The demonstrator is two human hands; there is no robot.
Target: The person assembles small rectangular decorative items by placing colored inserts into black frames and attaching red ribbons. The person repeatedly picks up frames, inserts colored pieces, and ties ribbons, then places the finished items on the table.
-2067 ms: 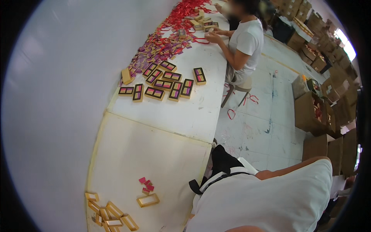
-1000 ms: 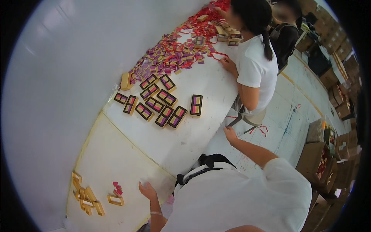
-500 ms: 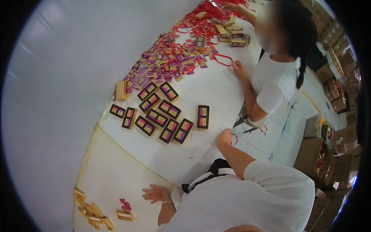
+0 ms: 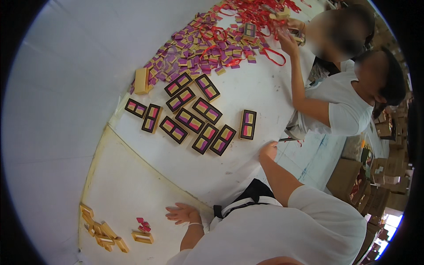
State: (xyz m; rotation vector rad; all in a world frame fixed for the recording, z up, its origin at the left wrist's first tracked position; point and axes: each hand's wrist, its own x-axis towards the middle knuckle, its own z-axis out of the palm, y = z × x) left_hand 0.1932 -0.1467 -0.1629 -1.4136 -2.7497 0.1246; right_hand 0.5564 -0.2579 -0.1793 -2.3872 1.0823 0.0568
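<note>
My left hand (image 4: 183,214) lies palm down on the white table, fingers spread, holding nothing. Nearest to it are a few small pink pieces (image 4: 143,225) and an open gold box frame (image 4: 142,237). At the table's right edge, my right hand (image 4: 268,152) has its fingers curled; what they hold, if anything, is hidden. Between and beyond my hands lie several black-topped gold boxes (image 4: 190,120), each with two windows showing pink, purple and gold pieces. One such box (image 4: 248,124) stands apart, nearest my right hand.
Purple-and-gold pieces (image 4: 194,48) and red ribbons (image 4: 260,17) are heaped at the back. Empty gold frames (image 4: 99,229) lie at the lower left. A co-worker (image 4: 340,110) in white sits across at the right, with another person (image 4: 340,35) behind. Cardboard boxes (image 4: 346,176) stand beyond.
The view has shifted. The co-worker's hand that was on a red ribbon loop is now raised near the ribbon heap, and a second head shows. My hands keep nearly the same places.
</note>
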